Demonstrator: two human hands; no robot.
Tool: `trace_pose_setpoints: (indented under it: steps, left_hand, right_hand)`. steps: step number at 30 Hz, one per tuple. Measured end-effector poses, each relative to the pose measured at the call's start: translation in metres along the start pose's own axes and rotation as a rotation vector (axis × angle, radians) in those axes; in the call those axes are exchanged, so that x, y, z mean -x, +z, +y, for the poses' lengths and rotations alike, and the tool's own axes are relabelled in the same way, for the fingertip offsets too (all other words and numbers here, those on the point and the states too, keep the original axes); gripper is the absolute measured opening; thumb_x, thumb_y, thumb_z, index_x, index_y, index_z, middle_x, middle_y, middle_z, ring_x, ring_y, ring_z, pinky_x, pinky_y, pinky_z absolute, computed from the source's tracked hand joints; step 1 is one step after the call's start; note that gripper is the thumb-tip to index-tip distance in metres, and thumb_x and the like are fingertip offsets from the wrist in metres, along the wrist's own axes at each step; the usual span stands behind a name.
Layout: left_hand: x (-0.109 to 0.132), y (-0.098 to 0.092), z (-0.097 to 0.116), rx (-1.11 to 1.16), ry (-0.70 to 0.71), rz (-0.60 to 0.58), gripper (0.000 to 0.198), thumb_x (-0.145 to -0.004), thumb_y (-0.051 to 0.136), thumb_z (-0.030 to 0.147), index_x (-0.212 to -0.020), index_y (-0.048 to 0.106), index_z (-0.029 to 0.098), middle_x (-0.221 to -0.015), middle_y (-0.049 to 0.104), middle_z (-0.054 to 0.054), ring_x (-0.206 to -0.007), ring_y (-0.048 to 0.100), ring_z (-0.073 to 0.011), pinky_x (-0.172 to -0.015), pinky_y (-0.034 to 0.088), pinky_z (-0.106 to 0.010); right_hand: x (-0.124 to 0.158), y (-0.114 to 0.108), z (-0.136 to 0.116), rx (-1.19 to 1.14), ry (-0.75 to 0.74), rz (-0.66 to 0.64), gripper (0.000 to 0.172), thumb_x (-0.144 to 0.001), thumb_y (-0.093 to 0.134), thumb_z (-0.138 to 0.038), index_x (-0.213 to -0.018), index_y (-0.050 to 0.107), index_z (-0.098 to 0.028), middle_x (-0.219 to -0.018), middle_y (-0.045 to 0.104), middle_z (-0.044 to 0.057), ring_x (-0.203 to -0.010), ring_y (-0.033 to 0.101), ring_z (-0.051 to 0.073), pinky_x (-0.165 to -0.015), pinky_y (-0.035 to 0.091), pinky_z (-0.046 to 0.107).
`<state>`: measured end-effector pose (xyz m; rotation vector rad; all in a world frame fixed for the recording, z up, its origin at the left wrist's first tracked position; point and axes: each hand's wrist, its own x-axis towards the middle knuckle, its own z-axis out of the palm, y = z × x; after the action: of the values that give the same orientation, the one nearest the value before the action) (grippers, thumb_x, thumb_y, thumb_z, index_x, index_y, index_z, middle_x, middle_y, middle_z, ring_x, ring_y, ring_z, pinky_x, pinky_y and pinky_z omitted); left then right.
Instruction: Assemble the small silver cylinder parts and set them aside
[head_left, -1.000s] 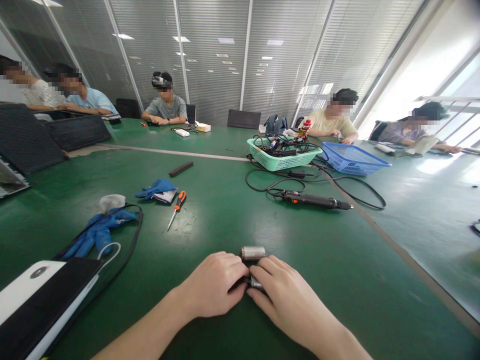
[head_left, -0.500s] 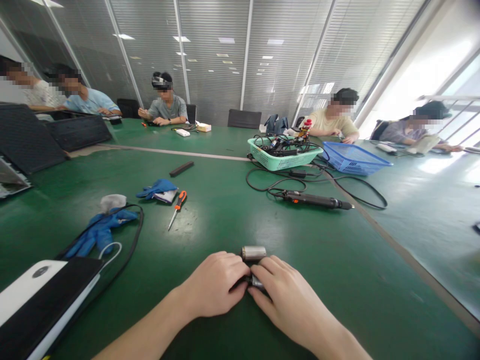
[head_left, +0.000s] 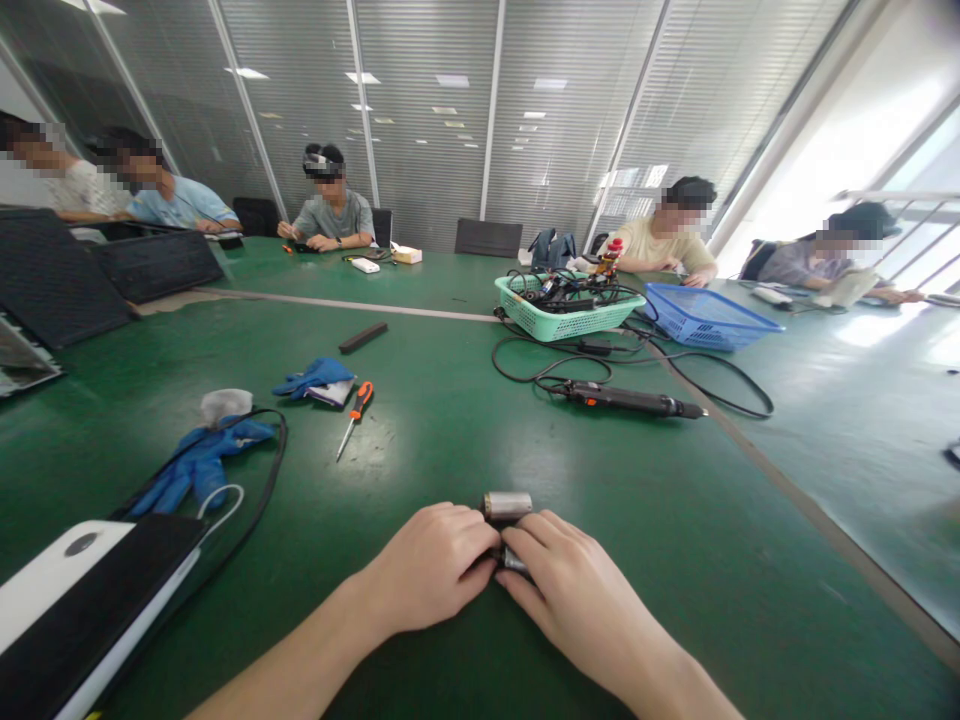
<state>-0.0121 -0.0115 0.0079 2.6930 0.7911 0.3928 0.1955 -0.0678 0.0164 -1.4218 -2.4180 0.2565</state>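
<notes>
My left hand (head_left: 433, 566) and my right hand (head_left: 574, 590) meet low on the green table (head_left: 450, 420), fingers curled together around a small dark metal part (head_left: 511, 560) that is mostly hidden between them. A short silver metal cylinder (head_left: 507, 505) lies on the table just beyond my fingertips, touching or nearly touching them. Both hands are closed in a pinch on the small part.
An orange-handled screwdriver (head_left: 352, 416) and blue gloves (head_left: 196, 465) lie to the left, with a black and white device (head_left: 75, 600) at the near left. An electric screwdriver with cable (head_left: 630, 402), a green basket (head_left: 566, 310) and a blue basket (head_left: 705, 316) sit farther right. Several people sit around the table.
</notes>
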Motion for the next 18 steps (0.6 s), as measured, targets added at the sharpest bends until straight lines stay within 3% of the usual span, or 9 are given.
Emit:
trace_pose_setpoints:
  steps: [18]
  left_hand:
    - [-0.0008, 0.0008, 0.0002, -0.017, 0.002, 0.002, 0.003, -0.097, 0.06, 0.02, -0.094, 0.061, 0.02, -0.091, 0.066, -0.001, -0.085, 0.062, -0.0194, -0.077, 0.043, -0.032]
  right_hand:
    - [0.0007, 0.0007, -0.0009, -0.009, 0.01, 0.004, 0.014, -0.096, 0.067, -0.017, -0.108, 0.064, -0.021, -0.101, 0.065, 0.005, -0.095, 0.062, 0.026, -0.083, 0.052, 0.042]
